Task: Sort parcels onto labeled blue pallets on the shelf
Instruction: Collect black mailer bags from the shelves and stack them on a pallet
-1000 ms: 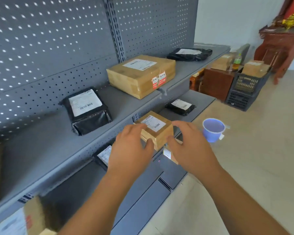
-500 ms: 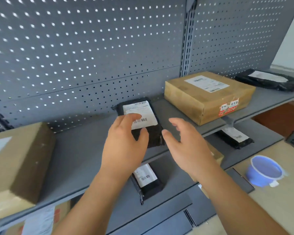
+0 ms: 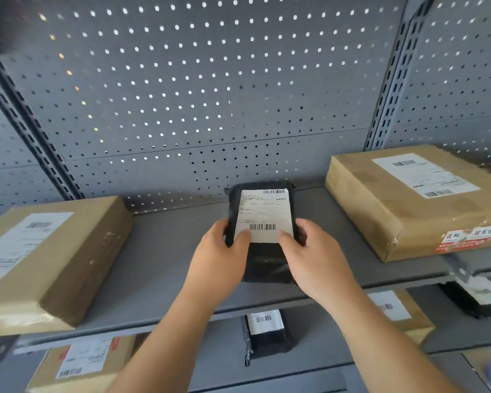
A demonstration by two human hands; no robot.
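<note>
Grey pegboard [image 3: 182,109] backs the grey shelf [image 3: 165,251] at which I stand, with a big cardboard box [image 3: 48,259] on my left and another cardboard box [image 3: 408,199] on my right. Between them, well apart from both, lies the black parcel [image 3: 262,262], flat on the shelf and near its middle.

A second ago both my hands were down at a small carton on the lower level; half a second ago they were reaching up, spread and holding nothing. Now they have closed on the black parcel: my left hand [image 3: 220,256] grips its left edge and my right hand [image 3: 315,259] its right edge, each thumb pressed on a near corner of the white label. I judge that the small carton is dealt with and this parcel is the one in hand.

Its long axis runs away from me, from the shelf's front lip toward the pegboard. The label faces up, sits on the far half, and reads upright to me, barcode nearest. No blue pallet shows, so I cannot tell where it belongs.
</note>
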